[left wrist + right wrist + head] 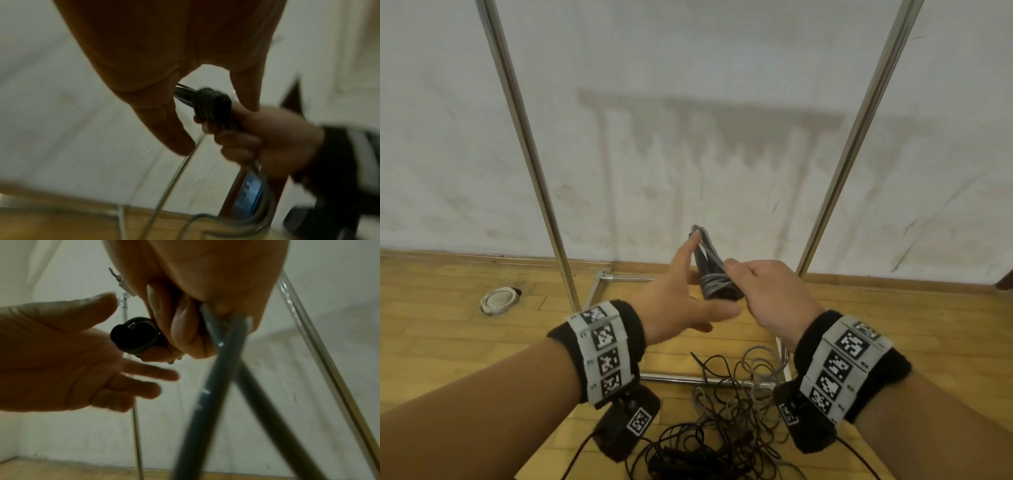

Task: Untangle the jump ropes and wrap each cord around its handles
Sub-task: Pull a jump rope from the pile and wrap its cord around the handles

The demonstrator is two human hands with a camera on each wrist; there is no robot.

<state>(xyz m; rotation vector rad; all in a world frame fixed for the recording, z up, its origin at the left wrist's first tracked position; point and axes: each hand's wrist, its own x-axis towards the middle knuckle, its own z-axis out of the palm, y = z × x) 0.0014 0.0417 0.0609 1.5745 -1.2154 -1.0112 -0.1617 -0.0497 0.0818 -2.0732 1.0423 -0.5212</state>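
My right hand (pixel 763 294) grips a pair of dark jump rope handles (pixel 714 277) held together and tilted up, with grey cord wound several turns round their middle. My left hand (pixel 688 294) is spread with straight fingers, and its index fingertip touches the cord loop at the handles' top end. The wrapped handles (pixel 211 104) show between left thumb and finger in the left wrist view. Grey cord (pixel 207 386) runs down from my right fist to the floor. A tangle of black and grey cord (pixel 722 421) lies on the floor below, with black handles (pixel 681 459) in it.
Two slanted metal poles (pixel 527 154) (pixel 859 137) of a rack frame rise on either side of my hands, and its base bars (pixel 688 378) lie on the wooden floor. A white round object (pixel 498 299) sits on the floor at left. A white wall stands behind.
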